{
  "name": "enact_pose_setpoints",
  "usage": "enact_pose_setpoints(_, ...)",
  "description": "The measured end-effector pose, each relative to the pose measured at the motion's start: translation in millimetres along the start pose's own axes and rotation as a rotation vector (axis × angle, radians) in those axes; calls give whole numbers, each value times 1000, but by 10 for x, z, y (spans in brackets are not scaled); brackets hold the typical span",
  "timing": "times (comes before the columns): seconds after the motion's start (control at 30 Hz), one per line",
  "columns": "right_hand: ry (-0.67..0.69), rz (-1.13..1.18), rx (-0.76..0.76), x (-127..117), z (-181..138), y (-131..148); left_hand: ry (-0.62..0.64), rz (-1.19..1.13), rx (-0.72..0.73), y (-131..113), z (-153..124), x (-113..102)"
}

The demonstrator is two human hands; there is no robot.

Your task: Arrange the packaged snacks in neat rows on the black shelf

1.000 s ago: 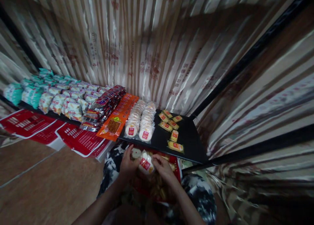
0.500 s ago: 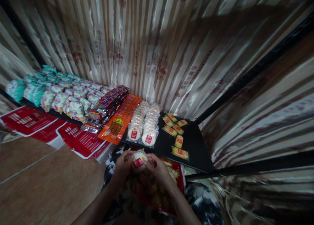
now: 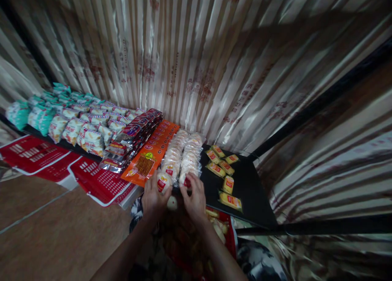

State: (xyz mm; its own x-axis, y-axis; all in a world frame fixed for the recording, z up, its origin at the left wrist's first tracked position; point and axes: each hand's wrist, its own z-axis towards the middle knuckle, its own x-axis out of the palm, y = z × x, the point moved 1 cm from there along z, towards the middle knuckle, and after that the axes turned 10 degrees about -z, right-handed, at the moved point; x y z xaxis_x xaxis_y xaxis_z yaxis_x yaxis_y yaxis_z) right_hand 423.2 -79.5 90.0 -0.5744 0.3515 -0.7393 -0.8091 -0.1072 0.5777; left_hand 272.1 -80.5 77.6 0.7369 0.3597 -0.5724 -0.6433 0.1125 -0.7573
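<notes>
My left hand and my right hand are both at the front edge of the black shelf. Each presses a round white cracker pack with a red label against the front of the two cracker rows. The left one is on the pack at the left row, the right one on the pack at the right row. A small round pale thing shows between the hands; I cannot make out what it is. Below my arms sits a red bag of snacks.
Yellow snack packs lie scattered right of the rows. Left of them are orange packets, dark shiny packs, and white and teal bags. Red printed sheets hang off the shelf front. A striped curtain backs it all.
Both hands rose from the red bag, where they held one cracker pack together, to the shelf edge. They now rest on packs at the front of the two rows.
</notes>
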Motion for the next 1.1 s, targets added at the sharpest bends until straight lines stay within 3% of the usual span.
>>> enact_pose_setpoints(0.1, -156, -233, -28, 44, 7, -245, 13, 25, -32, 5, 124, 98)
enact_pose_setpoints(0.3, -70, -333, 4, 220, -25, -547, 14, 121, 18, 26, 194, 381)
enact_pose_setpoints(0.73, -99, -406, 34, 275, -41, -509, -34, 150, -64, -155, 305, 471)
enact_pose_setpoints(0.97, -95, -421, 25, 278, -46, -503, -59, 47, 97, -150, 209, 492)
enact_pose_setpoints(1.1, -79, -418, 30, 264, -44, -489, -12, 12, 126, -89, 165, 472)
